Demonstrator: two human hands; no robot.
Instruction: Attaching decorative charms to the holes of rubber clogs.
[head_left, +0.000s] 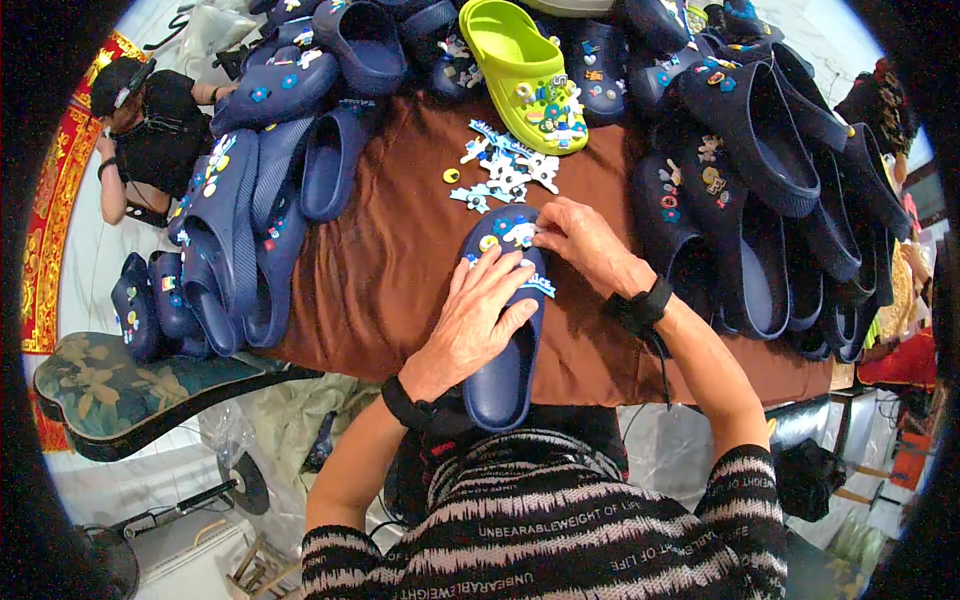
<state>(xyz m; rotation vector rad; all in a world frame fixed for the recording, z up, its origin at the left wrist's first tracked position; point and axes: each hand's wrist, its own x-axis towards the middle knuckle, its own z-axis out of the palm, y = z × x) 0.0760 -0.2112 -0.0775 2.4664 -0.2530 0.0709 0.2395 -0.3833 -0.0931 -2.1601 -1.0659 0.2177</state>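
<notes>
A navy clog (497,385) lies toe-away at the table's near edge, its heel end toward me. My left hand (478,308) rests over its upper with the fingers stretched out. My right hand (588,240) is closed in a pinch at a white shoe charm (520,234) on the toe. Beside my left thumb a blue-and-white charm (538,284) shows on the clog. Just beyond the toe is a loose pile of white and blue charms (508,175), with a small yellow charm (451,176) left of it. What lies under my left palm is hidden.
A brown cloth (370,270) covers the table. Navy clogs with charms are heaped at left (228,215) and right (745,200). A green clog (515,50) stands at the far middle. Another person (150,125) is at far left, near a padded stool (150,385).
</notes>
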